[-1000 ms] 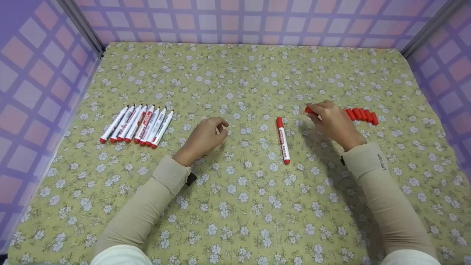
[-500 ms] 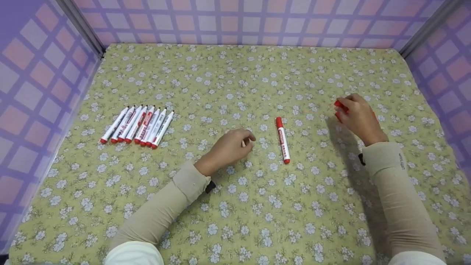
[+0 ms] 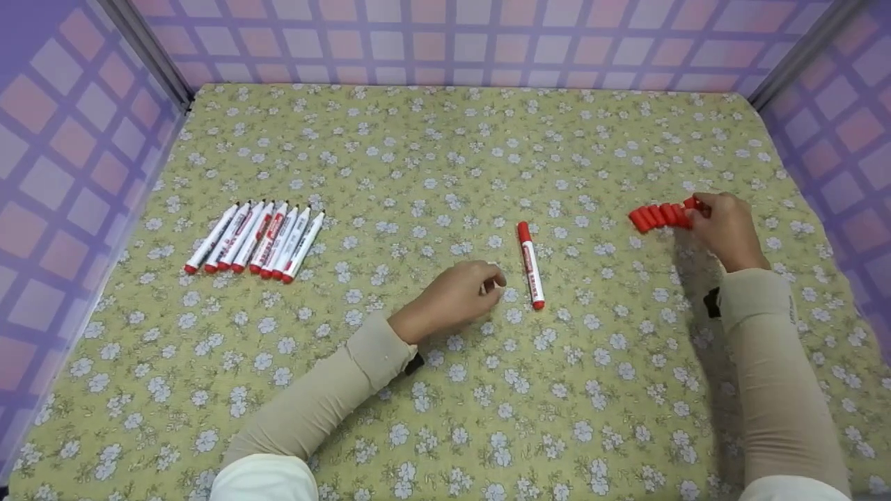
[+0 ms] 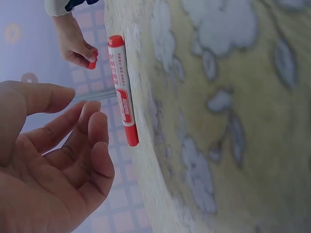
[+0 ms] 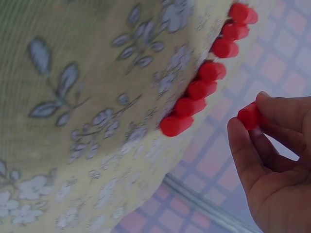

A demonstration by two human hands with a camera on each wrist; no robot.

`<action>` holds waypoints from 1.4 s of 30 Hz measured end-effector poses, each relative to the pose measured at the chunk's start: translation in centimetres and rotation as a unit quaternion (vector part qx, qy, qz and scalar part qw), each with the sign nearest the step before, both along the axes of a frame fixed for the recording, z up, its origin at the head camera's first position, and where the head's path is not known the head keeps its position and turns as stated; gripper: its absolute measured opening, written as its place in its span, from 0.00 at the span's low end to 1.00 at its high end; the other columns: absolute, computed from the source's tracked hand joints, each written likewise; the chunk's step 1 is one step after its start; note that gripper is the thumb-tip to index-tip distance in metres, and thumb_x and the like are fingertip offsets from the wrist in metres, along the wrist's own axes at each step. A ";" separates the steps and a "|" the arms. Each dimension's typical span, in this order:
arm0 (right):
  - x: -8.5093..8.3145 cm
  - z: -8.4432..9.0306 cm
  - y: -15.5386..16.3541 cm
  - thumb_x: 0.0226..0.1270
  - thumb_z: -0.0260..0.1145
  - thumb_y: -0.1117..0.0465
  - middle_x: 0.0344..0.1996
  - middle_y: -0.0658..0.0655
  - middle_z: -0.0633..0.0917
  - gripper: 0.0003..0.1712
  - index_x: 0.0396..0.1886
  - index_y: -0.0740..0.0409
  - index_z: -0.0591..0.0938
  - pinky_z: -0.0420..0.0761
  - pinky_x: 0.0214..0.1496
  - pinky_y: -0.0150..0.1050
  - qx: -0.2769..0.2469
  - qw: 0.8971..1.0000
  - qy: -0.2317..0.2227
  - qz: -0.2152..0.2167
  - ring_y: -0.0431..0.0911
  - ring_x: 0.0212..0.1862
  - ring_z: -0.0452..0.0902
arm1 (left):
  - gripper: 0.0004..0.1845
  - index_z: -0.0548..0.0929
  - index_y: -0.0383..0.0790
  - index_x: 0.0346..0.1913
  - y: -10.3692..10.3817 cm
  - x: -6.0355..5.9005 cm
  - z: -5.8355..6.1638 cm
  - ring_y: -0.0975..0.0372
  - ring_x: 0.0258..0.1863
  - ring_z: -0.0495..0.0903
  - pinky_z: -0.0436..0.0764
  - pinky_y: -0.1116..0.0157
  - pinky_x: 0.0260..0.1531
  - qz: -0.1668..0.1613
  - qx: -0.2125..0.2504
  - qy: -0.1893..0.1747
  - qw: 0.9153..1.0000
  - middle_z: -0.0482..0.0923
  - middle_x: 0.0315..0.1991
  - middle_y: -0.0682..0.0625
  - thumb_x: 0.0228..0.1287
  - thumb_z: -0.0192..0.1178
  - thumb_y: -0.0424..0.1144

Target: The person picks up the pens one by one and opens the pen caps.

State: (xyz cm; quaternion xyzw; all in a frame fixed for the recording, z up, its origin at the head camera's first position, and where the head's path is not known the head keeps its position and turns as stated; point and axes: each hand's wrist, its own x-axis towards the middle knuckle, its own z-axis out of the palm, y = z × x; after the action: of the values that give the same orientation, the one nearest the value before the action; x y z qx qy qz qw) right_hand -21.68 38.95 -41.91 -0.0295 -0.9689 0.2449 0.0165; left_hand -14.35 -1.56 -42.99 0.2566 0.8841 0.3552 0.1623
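Observation:
My right hand [image 3: 724, 226] pinches a red marker cap [image 5: 250, 116] between thumb and fingers, above the right end of a row of red caps [image 3: 654, 217] lying side by side on the cloth. In the right wrist view the pinched cap is apart from the row. My left hand [image 3: 456, 296] holds nothing; its fingers are loosely bent, thumb apart from them. Just right of it lies a capped marker [image 3: 530, 266], white with a red cap at its far end. The left wrist view shows this marker [image 4: 122, 92] beyond the fingertips.
On the left, several uncapped white markers [image 3: 254, 240] with red ends lie in a slanted row, dark tips pointing away. A floral yellow-green cloth [image 3: 445, 153] covers the table. Checked purple and pink panels [image 3: 431, 42] stand around its back and sides.
My right hand has moved right with the pinched cap, past the row to its right end. My left hand has moved right and nearer, to beside the capped marker, which stays put.

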 end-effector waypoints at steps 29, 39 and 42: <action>0.2 -1.5 4.3 0.73 0.49 0.64 0.60 0.79 0.70 0.27 0.68 0.74 0.64 0.74 0.53 0.54 -0.037 0.983 -0.152 -0.101 0.65 0.57 0.70 | 0.13 0.83 0.37 0.51 2.3 0.1 -0.2 0.63 0.36 0.78 0.77 0.68 0.35 -0.029 -0.029 -0.008 0.999 0.82 0.43 0.47 0.70 0.53 0.36; 0.4 -1.4 4.5 0.74 0.47 0.59 0.60 0.78 0.70 0.30 0.69 0.75 0.61 0.77 0.52 0.54 -0.038 0.980 -0.168 -0.095 0.65 0.57 0.71 | 0.13 0.81 0.36 0.52 2.5 -0.2 -0.5 0.65 0.27 0.72 0.72 0.70 0.26 -0.022 -0.023 -0.022 0.999 0.81 0.39 0.48 0.71 0.52 0.36; 0.4 -1.3 4.5 0.75 0.47 0.58 0.59 0.78 0.71 0.31 0.69 0.74 0.61 0.78 0.49 0.50 -0.036 0.981 -0.168 -0.095 0.62 0.55 0.72 | 0.14 0.81 0.36 0.54 2.7 -0.5 -0.7 0.65 0.23 0.70 0.69 0.70 0.23 -0.012 -0.020 -0.029 0.999 0.80 0.37 0.49 0.70 0.51 0.36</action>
State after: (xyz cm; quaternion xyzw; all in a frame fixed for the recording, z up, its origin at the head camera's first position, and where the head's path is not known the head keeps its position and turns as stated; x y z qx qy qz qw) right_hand -21.24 43.47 -43.25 -0.1626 -0.9411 0.2690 -0.1246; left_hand -14.82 1.17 -43.70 0.2539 0.8827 0.3429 0.1971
